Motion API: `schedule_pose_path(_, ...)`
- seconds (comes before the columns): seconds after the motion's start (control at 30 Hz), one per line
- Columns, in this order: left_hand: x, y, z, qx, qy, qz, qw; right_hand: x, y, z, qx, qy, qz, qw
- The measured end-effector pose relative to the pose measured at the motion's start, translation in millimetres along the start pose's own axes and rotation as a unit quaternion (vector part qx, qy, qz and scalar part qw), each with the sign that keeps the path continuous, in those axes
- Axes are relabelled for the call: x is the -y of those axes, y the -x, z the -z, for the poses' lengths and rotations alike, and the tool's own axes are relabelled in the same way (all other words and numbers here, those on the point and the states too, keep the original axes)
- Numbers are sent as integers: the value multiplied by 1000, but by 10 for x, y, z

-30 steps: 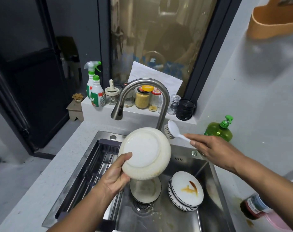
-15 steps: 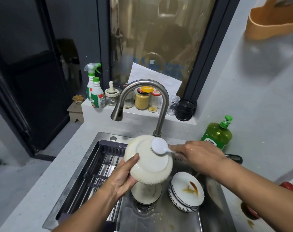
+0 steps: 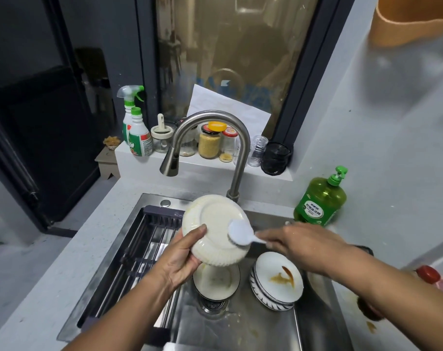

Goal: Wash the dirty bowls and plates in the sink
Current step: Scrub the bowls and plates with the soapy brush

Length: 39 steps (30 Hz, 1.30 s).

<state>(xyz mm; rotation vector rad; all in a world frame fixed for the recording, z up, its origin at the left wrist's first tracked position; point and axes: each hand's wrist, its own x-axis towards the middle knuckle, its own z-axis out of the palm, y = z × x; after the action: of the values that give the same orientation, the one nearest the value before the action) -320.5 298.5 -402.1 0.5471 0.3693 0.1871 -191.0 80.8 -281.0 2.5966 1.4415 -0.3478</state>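
Drying rack (image 3: 139, 252) waits at sink's left side. Left hand (image 3: 179, 259) grips cream bowl (image 3: 215, 229) by rim, underside tilted up over sink (image 3: 240, 330) for scrubbing. Right hand (image 3: 299, 241) clasps white brush (image 3: 240, 234), bristles pressed on bowl's base. Below, stained plates (image 3: 276, 279) stacked in basin, likely next.
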Motion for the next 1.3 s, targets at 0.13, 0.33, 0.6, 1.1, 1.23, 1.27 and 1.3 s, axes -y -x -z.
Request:
schedule_pose_path(0.13, 85, -3, 33, 0, 1, 31, 1000, 150, -54, -116, -6, -26, 12, 1000)
schedule_pose_path(0.33, 253, -55, 171, -7, -33, 56, 998, -164, -231, -222, -39, -17, -94, 995)
schedule_pose_path(0.6, 361, -386, 444, -17, -355, 56, 933, -302, -328, -535, -13, -123, -164, 979)
schedule_pose_path(1.1, 1411, -830, 958, 74, -854, -6, 514, -557, -230, -1354, 62, -136, -225, 963)
schedule_pose_path(1.23, 1504, -1002, 1170, 76, -904, 77, 413, -682, -292, -1475, 70, -131, -240, 959)
schedule_pose_path(1.27, 1540, -1038, 1224, 77, -914, 84, 389, -718, -305, -1501, 74, -129, -246, 958)
schedule_pose_path(1.3, 1589, -1070, 1263, 78, -923, 88, 367, -761, -309, -1533, 80, -126, -253, 956)
